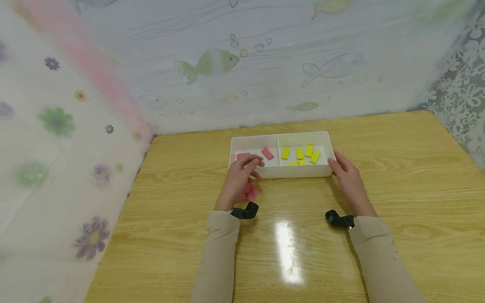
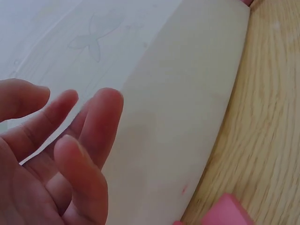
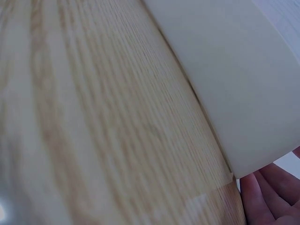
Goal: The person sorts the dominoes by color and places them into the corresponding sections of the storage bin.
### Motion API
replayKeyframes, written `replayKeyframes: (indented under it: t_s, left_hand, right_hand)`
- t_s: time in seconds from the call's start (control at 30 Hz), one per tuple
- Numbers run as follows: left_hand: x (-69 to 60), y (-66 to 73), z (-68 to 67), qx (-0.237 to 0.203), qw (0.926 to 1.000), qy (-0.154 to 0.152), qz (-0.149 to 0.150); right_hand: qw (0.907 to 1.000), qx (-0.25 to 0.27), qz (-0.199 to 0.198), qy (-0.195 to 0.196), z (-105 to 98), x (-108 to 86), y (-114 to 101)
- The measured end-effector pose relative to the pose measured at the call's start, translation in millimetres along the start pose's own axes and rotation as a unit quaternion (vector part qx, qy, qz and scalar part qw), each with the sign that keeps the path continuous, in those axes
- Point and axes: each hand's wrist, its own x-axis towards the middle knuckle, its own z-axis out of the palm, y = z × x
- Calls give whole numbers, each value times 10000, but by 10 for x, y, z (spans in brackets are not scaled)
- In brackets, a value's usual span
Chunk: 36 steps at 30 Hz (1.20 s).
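A white two-compartment box [image 1: 299,171] stands on the table. Pink rectangular tiles [image 1: 267,153] lie in its left compartment, and several yellow tiles [image 1: 285,153] in the right one. My left hand [image 1: 239,174] hovers at the front rim of the left compartment; in the left wrist view its loosely bent fingers [image 2: 103,117] hold nothing. Below that hand, several loose pink tiles [image 1: 252,194] lie on the table, partly hidden by the wrist. With the thumb at the rim and the fingers [image 3: 272,194] against the end wall, my right hand [image 1: 348,176] grips the box's right end.
The wooden table [image 1: 170,235] reaches back to a wall covering [image 1: 265,92] with fish drawings. A flowered covering [image 1: 57,168] hangs along the left side. Both wrists wear black camera bands [image 1: 246,211].
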Motion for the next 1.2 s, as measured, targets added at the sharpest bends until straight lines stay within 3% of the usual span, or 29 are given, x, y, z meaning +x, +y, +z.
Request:
replayKeyframes:
  t_s: [0.13,0.33,0.47,0.6,0.9,1.03,1.2]
  left_hand:
    - [12,2,-40,-121,9998,-141,-6]
    - [21,-8,-90,-30,9978,-652,88]
    - [-14,2,-158,269,9954,-920,-20]
    - [-86,8,-281,562,9945,-846,-250]
    - [-135,38,-442,599,9948,-696,-435]
    - [-132,29,-458,915,9899,-885,-626]
    - [-140,9,-454,1400,9773,-1281,-938]
  right_hand:
    - [10000,-5,3,-14,-4,-2,10]
    - [10000,5,-68,4,6,5,12]
    - [9999,-4,-107,25,12,6,4]
    - [10000,-30,-77,6,17,3,4]
    - [9999,-22,-165,17,6,-8,3]
    - [9998,-58,-176,29,5,-14,3]
    - [9998,-23,-196,57,13,-25,11]
